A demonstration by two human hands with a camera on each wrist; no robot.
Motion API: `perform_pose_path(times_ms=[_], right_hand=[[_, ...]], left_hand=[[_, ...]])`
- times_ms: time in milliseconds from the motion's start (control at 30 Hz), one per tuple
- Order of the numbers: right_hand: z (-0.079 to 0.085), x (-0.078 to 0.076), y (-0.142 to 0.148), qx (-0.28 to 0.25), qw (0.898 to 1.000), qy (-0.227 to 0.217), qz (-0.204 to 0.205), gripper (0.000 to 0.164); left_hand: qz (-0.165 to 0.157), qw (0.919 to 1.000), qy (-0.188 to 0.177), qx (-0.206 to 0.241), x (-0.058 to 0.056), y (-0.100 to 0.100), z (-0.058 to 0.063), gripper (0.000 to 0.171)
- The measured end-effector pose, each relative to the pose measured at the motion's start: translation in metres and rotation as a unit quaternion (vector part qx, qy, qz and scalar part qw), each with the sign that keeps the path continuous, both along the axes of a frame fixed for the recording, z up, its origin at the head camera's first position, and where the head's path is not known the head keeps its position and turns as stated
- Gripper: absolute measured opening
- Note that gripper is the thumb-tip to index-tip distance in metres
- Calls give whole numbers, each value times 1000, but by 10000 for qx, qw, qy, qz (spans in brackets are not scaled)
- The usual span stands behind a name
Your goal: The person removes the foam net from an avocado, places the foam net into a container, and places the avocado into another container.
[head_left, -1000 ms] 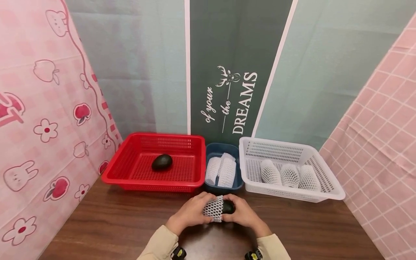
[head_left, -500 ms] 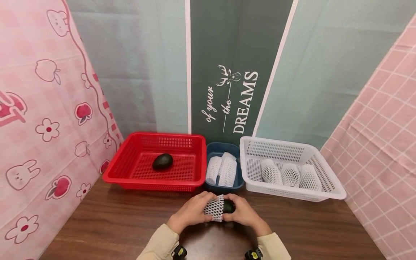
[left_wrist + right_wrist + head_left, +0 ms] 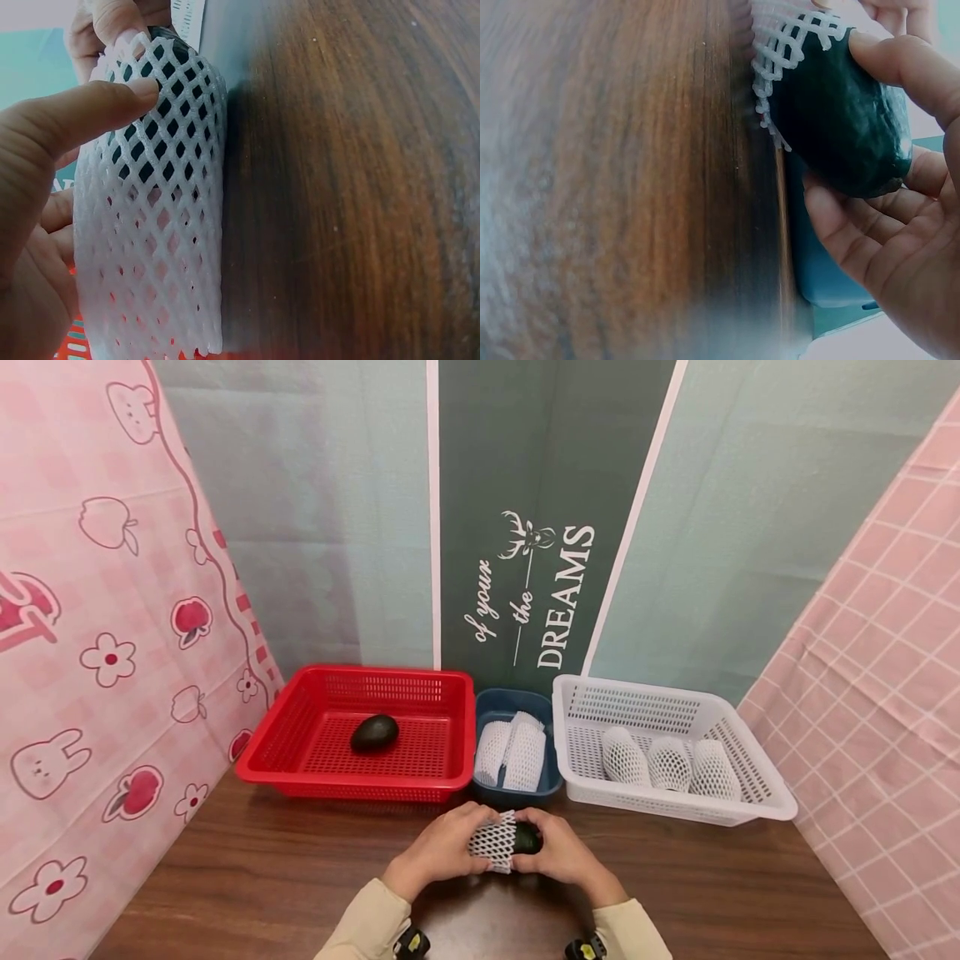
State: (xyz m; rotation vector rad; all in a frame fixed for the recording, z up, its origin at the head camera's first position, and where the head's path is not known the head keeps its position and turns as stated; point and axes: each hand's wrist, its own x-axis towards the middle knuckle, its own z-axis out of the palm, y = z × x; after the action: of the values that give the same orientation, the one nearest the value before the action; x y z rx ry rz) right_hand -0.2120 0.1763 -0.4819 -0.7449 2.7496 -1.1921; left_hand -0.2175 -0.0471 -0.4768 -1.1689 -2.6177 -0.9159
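Between both hands, just above the wooden table, lies a dark green avocado (image 3: 840,112) partly inside a white foam net sleeve (image 3: 161,202). My left hand (image 3: 442,849) grips the sleeve from the left, its thumb pressed on the mesh in the left wrist view. With thumb and curled fingers, my right hand (image 3: 558,852) holds the bare end of the avocado. The left wrist view shows the avocado filling one end of the sleeve, while the other end hangs hollow. In the right wrist view the net's edge circles the avocado.
A red basket (image 3: 352,787) at the left holds one bare avocado (image 3: 374,733). In the middle, a blue bin (image 3: 517,700) contains several folded foam net sleeves (image 3: 525,756). The white basket (image 3: 660,806) at the right holds 3 net-covered avocados (image 3: 669,766). Curtains stand behind and at both sides.
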Motion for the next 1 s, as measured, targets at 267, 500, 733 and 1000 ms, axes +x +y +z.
perform_pose_path(times_ms=[267,500,733,1000], right_hand=[[-1,3,2,-5,10000,56,-41,53],[9,9,11,-124,9997,83,-193,54],[11,13,26,-116,9992,110,-378,54],[10,20,44,-290,9968,122,-734,53]], left_hand=[[-71,9995,-292,24,2,-5,5,46],[99,9990,-369,211,3,-20,12,36],[293,9983,-201,458,6,-39,14,32],[584,9969,41,528,10,-59,12,31]])
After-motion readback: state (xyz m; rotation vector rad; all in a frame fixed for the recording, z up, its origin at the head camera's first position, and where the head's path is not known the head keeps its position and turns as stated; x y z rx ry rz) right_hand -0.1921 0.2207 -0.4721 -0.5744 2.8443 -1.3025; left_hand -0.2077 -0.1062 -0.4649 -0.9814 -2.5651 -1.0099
